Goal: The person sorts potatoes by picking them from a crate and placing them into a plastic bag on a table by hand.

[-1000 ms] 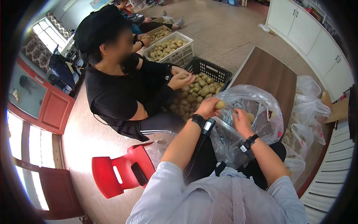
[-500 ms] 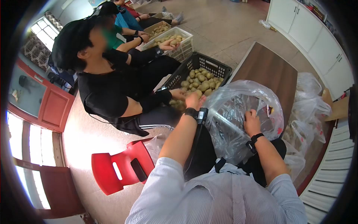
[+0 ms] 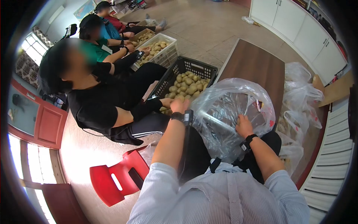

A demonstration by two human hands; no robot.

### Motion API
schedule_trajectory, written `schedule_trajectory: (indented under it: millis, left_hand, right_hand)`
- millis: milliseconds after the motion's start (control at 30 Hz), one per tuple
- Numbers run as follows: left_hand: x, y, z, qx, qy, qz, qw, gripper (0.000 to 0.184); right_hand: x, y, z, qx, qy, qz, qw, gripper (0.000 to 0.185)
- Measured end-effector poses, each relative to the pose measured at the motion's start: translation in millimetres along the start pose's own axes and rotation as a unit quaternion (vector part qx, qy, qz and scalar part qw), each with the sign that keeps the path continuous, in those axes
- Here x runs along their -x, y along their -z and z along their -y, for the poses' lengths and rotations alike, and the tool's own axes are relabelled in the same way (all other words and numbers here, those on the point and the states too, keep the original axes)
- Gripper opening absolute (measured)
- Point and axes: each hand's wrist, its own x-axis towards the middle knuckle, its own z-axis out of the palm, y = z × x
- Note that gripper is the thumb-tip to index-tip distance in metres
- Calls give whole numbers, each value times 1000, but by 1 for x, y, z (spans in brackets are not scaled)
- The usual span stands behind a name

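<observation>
My left hand [image 3: 179,105] reaches over the near edge of the potatoes [image 3: 188,85] in the black crate [image 3: 213,71]. Its fingers are partly hidden and blurred, so their grip cannot be made out. Close beside it is a co-worker's hand [image 3: 166,102]. My right hand [image 3: 244,126] is at the mouth of a large clear plastic bag [image 3: 220,140], with its fingers curled; something small and yellowish shows at the fingertips, too little to name. The bag stands open in front of my lap.
A brown table [image 3: 255,63] lies beyond the bag. Filled plastic bags [image 3: 298,100] stand at the right. A red chair [image 3: 123,173] with a black phone [image 3: 135,178] is at the lower left. Seated co-workers and a white crate [image 3: 172,47] of potatoes are at the upper left.
My left hand has gone from the bag's edge, where it held a potato, to the black crate. The potato by my right hand is no longer visible. The co-worker's hand has moved to the white crate.
</observation>
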Motion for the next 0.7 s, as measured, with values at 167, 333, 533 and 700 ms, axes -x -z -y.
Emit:
schedule_trajectory:
  millis: [167, 333, 533, 700]
  left_hand:
    - [1, 29, -33, -143, 54, 124, 980, 46]
    - [5, 38, -79, 581, 402, 5, 708, 33]
    - [24, 61, -124, 469, 306, 232, 795, 35]
    - [33, 67, -155, 405, 287, 366, 787, 53]
  right_hand:
    - [-1, -9, 7, -177, -46, -38, 982, 55]
    - [-15, -9, 26, -260, -49, -9, 964, 61]
    - [-33, -2, 70, -437, -33, 22, 899, 58]
    - [-36, 63, 142, -535, -22, 115, 836, 46]
